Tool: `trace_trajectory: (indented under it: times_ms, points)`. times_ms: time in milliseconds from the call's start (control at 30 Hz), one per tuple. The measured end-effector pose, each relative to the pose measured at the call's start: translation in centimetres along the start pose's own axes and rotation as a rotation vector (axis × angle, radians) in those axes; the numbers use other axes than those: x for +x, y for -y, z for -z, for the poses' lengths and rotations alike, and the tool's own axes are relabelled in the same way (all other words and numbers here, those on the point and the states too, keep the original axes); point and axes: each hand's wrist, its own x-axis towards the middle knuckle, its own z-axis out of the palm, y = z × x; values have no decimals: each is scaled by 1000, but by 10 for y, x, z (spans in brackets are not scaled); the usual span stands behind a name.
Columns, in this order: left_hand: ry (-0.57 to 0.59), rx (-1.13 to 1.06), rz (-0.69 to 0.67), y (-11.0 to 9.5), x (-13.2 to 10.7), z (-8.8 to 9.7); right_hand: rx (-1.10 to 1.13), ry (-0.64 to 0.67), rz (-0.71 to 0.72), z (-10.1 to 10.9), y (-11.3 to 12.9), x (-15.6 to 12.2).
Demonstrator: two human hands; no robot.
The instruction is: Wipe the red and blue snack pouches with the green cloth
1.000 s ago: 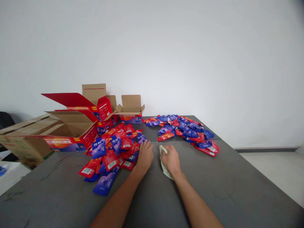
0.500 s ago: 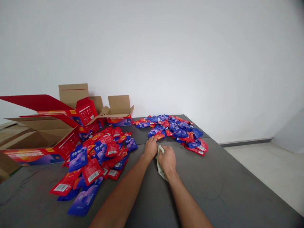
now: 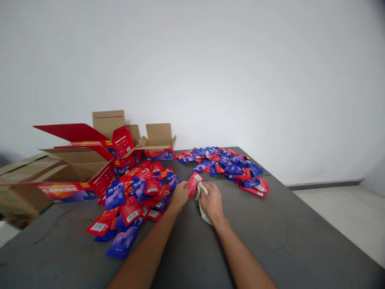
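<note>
Over the worktop [image 3: 258,216], the left hand [image 3: 180,194] pinches a red pouch [image 3: 194,184], which might slip if the right hand [image 3: 212,200], clutching cloth [image 3: 203,212], bumps it.

The right grip [image 3: 211,199] partly hides the cloth [image 3: 202,210]; the bottom edge cuts both forearms [image 3: 143,253].

The left forearm [image 3: 150,245] and the right forearm [image 3: 240,253] slant inward over the worktop [image 3: 192,261]. Near the worktop's middle, the left hand [image 3: 179,196] pinches with bent fingers; just beside but apart, the right hand [image 3: 213,201] curls its fingers into a clenched grip.
</note>
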Motion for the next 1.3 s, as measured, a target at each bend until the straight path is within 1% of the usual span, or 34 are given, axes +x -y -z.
trace_trajectory:
  times_ms: [100,167,200,233,300,433,533,600,667,733,800,967,1033,1100,1233,1300]
  points:
    - [10,-202,25,3,-25,19,72,28,73,-9,15,-10]
    - [49,-622,86,2,-40,27,101,57,117,-15,23,-16]
    - [61,-756,94,0,-46,30,110,72,136,-18,26,-19]
    - [74,-860,96,-1,-51,33,117,86,152,-20,29,-21]
    - [86,-948,81,-3,-57,37,122,117,179,-24,32,-25]
    - [110,-956,37,-7,-60,43,114,153,209,-29,36,-29]
    - [168,-963,-25,-9,-63,47,119,170,228,-28,36,-28]
    - [230,-955,-27,-12,-66,49,118,138,218,-24,35,-25]
    - [306,-944,-6,-15,-70,49,100,67,183,-20,32,-20]
    - [358,-934,-4,-19,-73,49,73,10,151,-17,31,-17]
    - [359,-919,-20,-21,-74,49,58,10,153,-15,30,-17]
    - [278,-896,-26,-16,-69,51,80,191,296,-24,36,-27]
    - [266,-906,-32,-13,-68,52,90,213,316,-26,39,-29]
    - [276,-909,-44,-13,-68,51,89,162,283,-24,39,-28]
    - [341,-833,-64,-18,-73,46,50,-6,159,-13,35,-18]
    - [356,-789,-79,-20,-75,44,31,-36,132,-9,33,-15]
